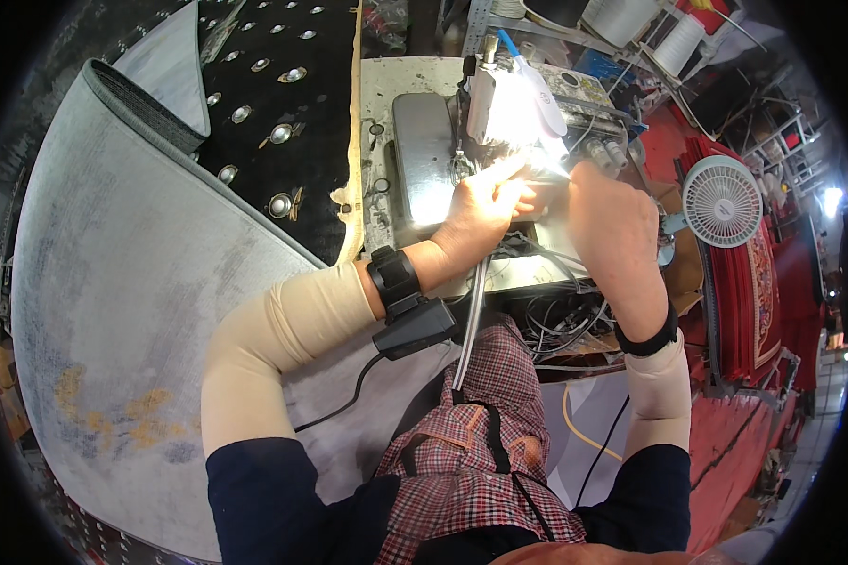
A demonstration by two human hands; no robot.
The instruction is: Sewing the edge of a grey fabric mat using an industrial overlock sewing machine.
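My left hand is at the head of a sewing machine, under a glaring work lamp. Its fingers are curled together at the tips, and the glare hides what is between them. Close by on the right, my right hand is closed with its back toward me, slightly smeared by motion. Whatever it grips is hidden. A narrow striped strip runs from my lap up beneath my left wrist. The dark machine cover plate lies left of my left hand.
A large grey carpet piece curves along the left, beside a black table with metal balls. Tangled cables hang below the machine bed. A small white fan stands at right near red rugs. Thread cones sit behind.
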